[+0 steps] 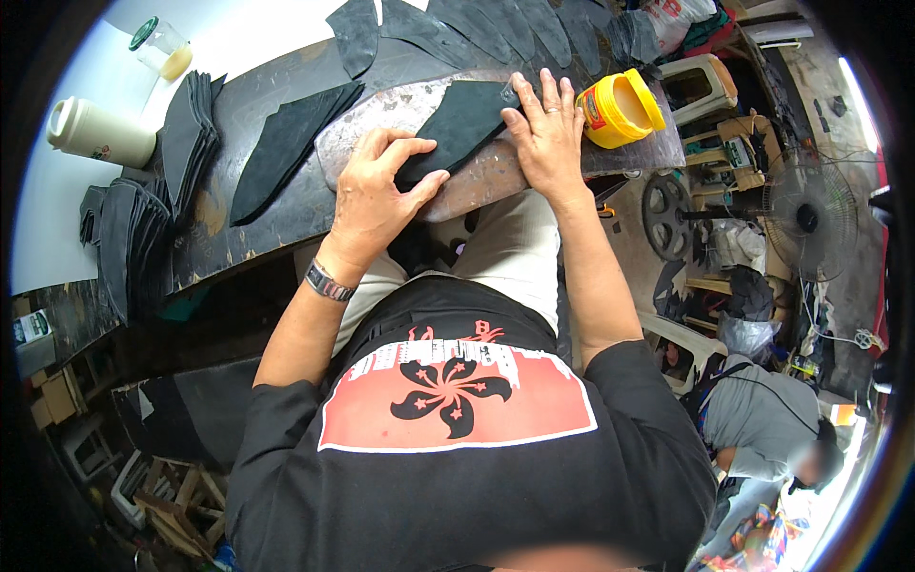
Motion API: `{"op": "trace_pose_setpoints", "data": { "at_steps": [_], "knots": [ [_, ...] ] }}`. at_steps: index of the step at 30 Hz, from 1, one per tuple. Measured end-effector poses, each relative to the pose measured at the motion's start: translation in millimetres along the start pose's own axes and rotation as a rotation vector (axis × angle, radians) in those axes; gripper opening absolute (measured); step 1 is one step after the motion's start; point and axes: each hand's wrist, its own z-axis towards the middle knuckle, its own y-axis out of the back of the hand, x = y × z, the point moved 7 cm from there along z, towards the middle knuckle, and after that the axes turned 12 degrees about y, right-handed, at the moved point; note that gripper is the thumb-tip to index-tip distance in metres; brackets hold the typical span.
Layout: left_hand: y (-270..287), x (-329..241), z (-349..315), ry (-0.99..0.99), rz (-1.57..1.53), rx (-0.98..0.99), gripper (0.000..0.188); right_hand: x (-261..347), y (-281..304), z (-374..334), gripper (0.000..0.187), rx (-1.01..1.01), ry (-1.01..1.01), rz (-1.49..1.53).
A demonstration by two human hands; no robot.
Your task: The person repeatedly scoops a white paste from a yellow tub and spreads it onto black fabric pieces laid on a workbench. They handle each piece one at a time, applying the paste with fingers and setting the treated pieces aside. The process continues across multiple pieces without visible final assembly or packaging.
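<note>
A black leather-looking cut piece (pixel 460 119) lies flat on a worn, round-ended board (pixel 355 122) in front of me. My left hand (pixel 379 181) rests at its near left end, index finger and thumb apart and touching the piece, the other fingers curled. Over the right end, my right hand (pixel 548 138) lies with fingers stretched out and thumb on the edge. A small clear object (pixel 510 93) shows by the right index finger; I cannot make out what it is. Just right of that hand stands a yellow plastic jar (pixel 620 110) without a lid, holding something pale.
Left of the board lies a stack of black pieces (pixel 286 153); more stacks (pixel 189 143) overhang the bench's left side. Cut pieces (pixel 481 29) line the back. A cream jug (pixel 100 133) and a glass jar (pixel 160 50) stand far left. A fan (pixel 808 217) and a bent-over person (pixel 767 419) are at right.
</note>
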Motion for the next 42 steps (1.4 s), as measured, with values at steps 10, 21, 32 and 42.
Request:
{"op": "trace_pose_setpoints", "data": {
  "at_steps": [10,21,32,42],
  "knots": [
    [-1.5,1.4,0.6,-0.001,-0.008,0.024,0.036,52.3,10.2,-18.3,0.082,0.030,0.084,-0.162],
    [5.6,4.3,0.0,-0.066,-0.048,0.124,0.035,-6.5,7.5,5.9,0.074,0.188,0.118,-0.330],
    [5.7,6.2,-1.3,-0.058,-0.074,0.105,0.035,24.7,-0.6,-0.1,0.066,0.252,0.373,-0.204],
    [3.6,6.8,0.2,-0.036,-0.058,0.125,0.037,40.8,11.1,-4.1,0.059,0.466,0.329,0.404]
  ]
}}
